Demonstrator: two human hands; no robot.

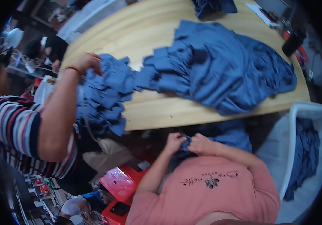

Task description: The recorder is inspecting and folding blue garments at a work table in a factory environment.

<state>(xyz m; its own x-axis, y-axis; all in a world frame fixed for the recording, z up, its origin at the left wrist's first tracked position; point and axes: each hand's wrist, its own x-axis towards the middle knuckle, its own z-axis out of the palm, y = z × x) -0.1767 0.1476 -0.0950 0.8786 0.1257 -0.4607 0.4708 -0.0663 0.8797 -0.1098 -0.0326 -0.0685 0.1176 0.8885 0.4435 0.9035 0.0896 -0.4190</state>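
Both hands meet below the worktop (157, 112) edge: the left hand (175, 142) and right hand (200, 143) pinch a blue fabric piece (228, 135) in a closed grip. A co-worker's hand (89, 62) rests on a blue stack (104, 97) beside the big pile (221, 71)

Light: even, soft, bright on the wooden table (157, 108)
Shadows: dim under the table edge
Blur: slight softness throughout, fabric pile (221, 71) folds smeared
Edges: strong fisheye bending, black corner vignette
Glare: none obvious
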